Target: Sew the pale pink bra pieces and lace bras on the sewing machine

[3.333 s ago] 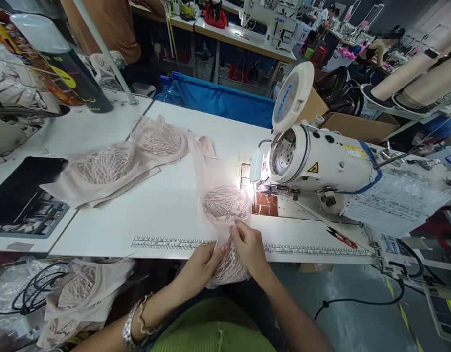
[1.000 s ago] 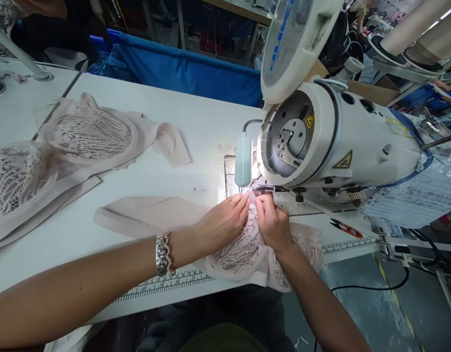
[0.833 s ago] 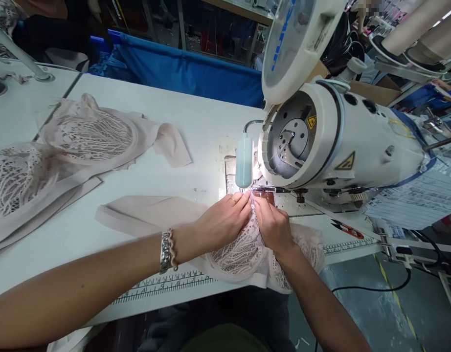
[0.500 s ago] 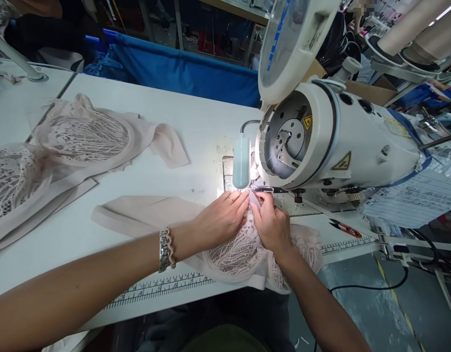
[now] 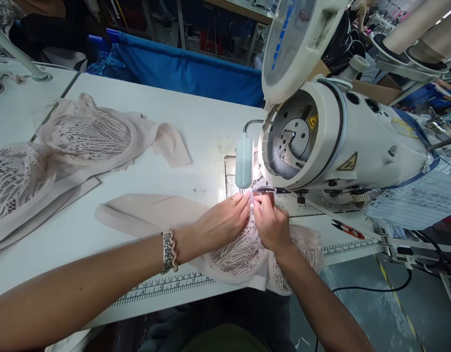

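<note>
A pale pink lace bra (image 5: 235,256) lies across the front edge of the sewing table, one plain wing stretching left. My left hand (image 5: 227,215), with a ring and wrist bands, pinches its upper edge just below the sewing machine's (image 5: 361,142) needle area. Close beside it, my right hand (image 5: 271,222) is closed on the same edge, fingers curled. A small light-green lamp (image 5: 243,161) shines on the fingertips. The needle and the exact stitching spot are hidden behind lamp and fingers.
More lace bras (image 5: 89,134) lie at the left of the white table (image 5: 207,127). Orange-handled thread snips (image 5: 348,229) rest right of my hands, near a printed ruler (image 5: 167,288). A blue cloth bin (image 5: 189,73) stands behind the table. Paper sheets (image 5: 412,200) hang from the machine.
The whole view has shifted slightly. My right hand's fingers have curled in tighter, and the pale strip that stood between my hands is now mostly covered.
</note>
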`<state>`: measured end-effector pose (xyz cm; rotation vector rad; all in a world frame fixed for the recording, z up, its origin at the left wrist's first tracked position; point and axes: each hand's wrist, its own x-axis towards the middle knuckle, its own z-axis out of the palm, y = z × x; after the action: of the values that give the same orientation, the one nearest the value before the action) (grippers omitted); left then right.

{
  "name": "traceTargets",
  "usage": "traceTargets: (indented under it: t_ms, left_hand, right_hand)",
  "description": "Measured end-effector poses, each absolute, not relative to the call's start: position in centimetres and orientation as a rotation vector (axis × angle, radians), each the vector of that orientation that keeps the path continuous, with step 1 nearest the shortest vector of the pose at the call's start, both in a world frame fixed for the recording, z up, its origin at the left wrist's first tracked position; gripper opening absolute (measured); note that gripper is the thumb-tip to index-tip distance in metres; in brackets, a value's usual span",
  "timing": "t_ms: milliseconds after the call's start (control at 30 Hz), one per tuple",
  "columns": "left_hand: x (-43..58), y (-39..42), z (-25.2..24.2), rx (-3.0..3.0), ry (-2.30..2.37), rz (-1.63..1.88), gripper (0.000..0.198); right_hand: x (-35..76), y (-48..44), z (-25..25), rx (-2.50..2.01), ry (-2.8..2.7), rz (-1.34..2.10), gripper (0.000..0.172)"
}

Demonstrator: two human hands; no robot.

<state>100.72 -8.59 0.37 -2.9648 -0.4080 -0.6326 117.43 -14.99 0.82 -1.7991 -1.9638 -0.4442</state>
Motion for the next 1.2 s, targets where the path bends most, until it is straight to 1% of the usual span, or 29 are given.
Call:
traceTargets:
  t_ms: [100,200,433,667,1000,1200]
  left_hand:
    - [100.74,-8.35,0.61,-3.064,-0.446,-0.636,0.032]
    - [100.81,-8.21,0.71,-3.115,-0.486,-0.657,0.032]
    - [100.73,-8.37,0.44,-3.126,-0.524,-0.709,0.033]
    - [100.46,-7.86,0.52,-3.091,-0.544,-0.621,0.033]
    - [100.3,-7.92,0.19,-3.032,-0.621,-0.591,0.036]
    - [100.2,-7.7,0.3,-3.023,-0.61,-0.594,0.036]
  right_hand:
    - [117.24,-15.04,0.98,-1.668,-2.056,-0.545,0.023]
    - [117.33,-15.22,0.93,-1.637,-2.107,-0.584,0.025]
    - [117.65,-15.47,0.78,-1.748,-2.173,-0.523,0.029]
    - [117.46,-15.34,0.79,-1.808,-2.136,-0.392,0.033]
    - [117.41,-15.39,1.06,-1.866,-2.127,-0.417,0.037]
    - [117.6,-15.15,0.87,-1.868,-2.146,-0.428,0.037]
